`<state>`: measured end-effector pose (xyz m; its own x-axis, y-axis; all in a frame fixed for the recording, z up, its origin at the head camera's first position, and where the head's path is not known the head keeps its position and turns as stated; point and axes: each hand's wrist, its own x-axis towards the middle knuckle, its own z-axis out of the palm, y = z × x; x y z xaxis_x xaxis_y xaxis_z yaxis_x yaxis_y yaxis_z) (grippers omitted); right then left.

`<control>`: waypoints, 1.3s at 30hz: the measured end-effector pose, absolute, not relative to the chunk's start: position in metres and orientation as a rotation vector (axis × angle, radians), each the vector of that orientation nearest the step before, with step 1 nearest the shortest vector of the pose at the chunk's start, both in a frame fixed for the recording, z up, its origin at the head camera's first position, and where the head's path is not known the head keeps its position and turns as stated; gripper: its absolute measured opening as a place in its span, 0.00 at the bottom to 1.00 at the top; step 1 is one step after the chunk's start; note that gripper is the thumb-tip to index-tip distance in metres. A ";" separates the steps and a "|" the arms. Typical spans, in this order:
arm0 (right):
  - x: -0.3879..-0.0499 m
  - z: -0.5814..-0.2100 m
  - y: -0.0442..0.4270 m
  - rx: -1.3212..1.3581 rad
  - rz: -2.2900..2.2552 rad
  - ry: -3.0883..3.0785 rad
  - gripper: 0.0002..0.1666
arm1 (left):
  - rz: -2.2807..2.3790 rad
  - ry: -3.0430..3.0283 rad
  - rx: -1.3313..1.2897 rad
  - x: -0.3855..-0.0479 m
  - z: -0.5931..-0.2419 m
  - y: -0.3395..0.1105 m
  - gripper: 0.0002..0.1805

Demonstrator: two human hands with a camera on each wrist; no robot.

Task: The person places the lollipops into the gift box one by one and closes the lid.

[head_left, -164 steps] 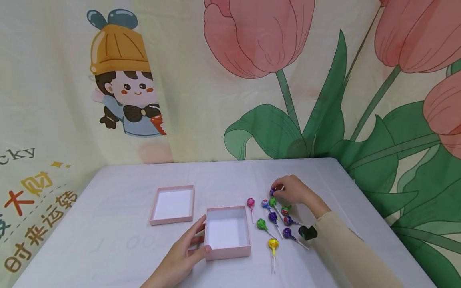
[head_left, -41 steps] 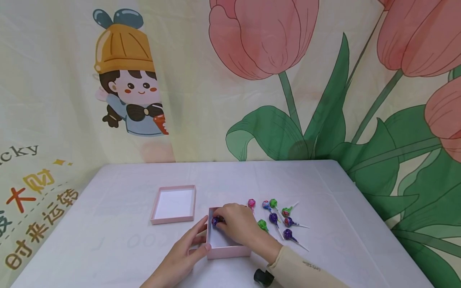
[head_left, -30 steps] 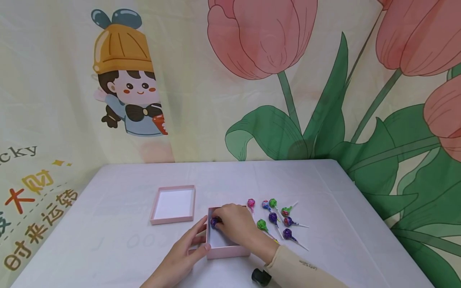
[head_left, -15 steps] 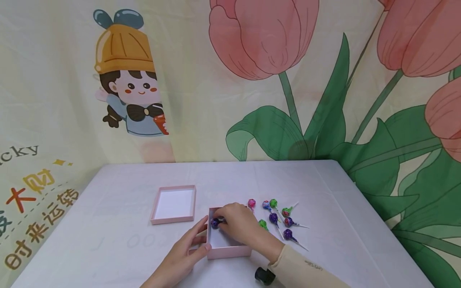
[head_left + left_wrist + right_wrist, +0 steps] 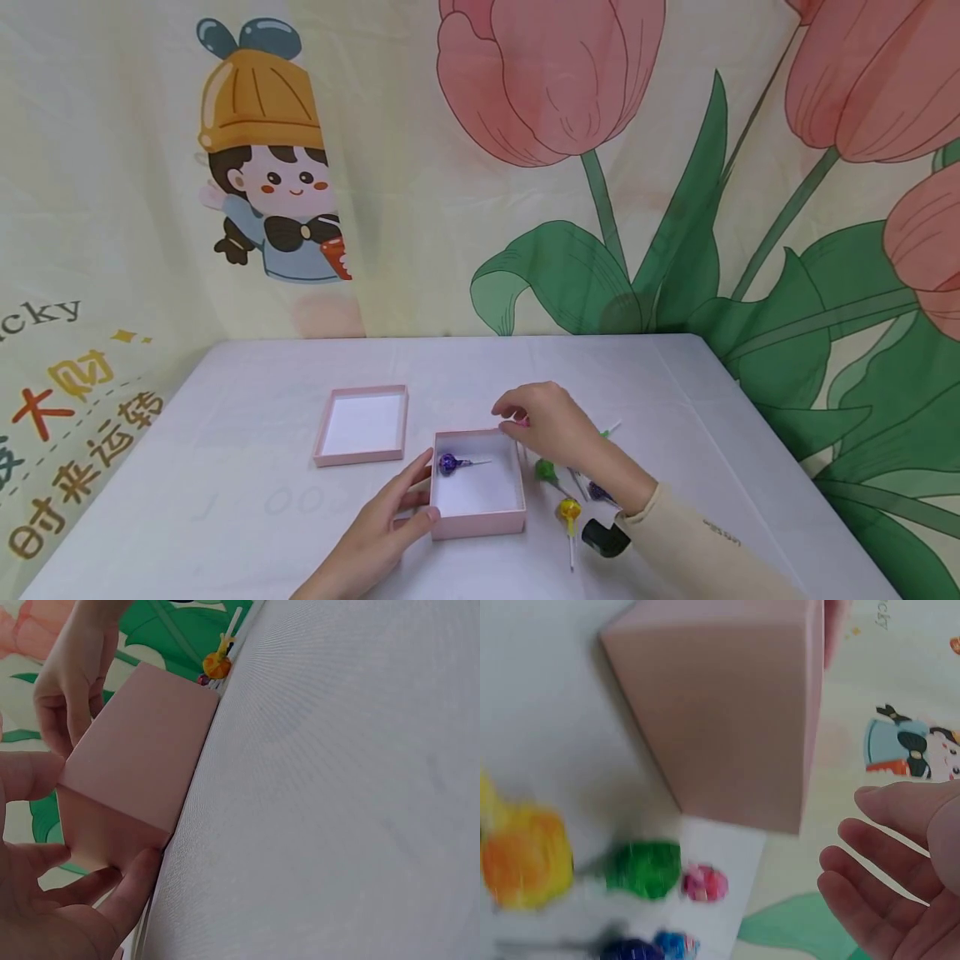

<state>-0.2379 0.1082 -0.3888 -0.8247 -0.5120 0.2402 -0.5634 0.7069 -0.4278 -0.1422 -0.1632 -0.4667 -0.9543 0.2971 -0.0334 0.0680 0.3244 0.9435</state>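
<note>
A pink open-topped box (image 5: 480, 525) stands mid-table, with a purple lollipop (image 5: 447, 464) lying inside near its left wall. My left hand (image 5: 378, 529) holds the box's near left corner, thumb at the front and fingers along the side, as the left wrist view also shows. My right hand (image 5: 555, 425) hovers above the box's far right corner. Its fingers are loosely bent and hold nothing in the right wrist view. Below it lies a pink lollipop (image 5: 705, 883), near a green lollipop (image 5: 545, 471) and a yellow lollipop (image 5: 570, 510). Other lollipops are partly hidden by the right arm.
A shallow pink lid (image 5: 360, 457) lies hollow side up at the back left of the white-covered table (image 5: 247, 417). A black wrist device (image 5: 606, 537) sits under the right sleeve. A printed curtain (image 5: 405, 167) hangs behind the table.
The right hand carried a purple lollipop from the far right group into the box and let it go. It has since lifted out to the right. The left hand stays on the box.
</note>
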 end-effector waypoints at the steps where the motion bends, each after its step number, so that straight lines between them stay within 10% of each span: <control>1: -0.241 -0.387 0.114 0.872 0.756 -2.796 0.10 | 1.687 2.385 0.336 -0.142 -0.467 -0.163 0.41; 39: -0.283 -0.437 0.200 0.387 0.700 -3.027 0.14 | 1.693 2.381 0.363 -0.142 -0.466 -0.164 0.41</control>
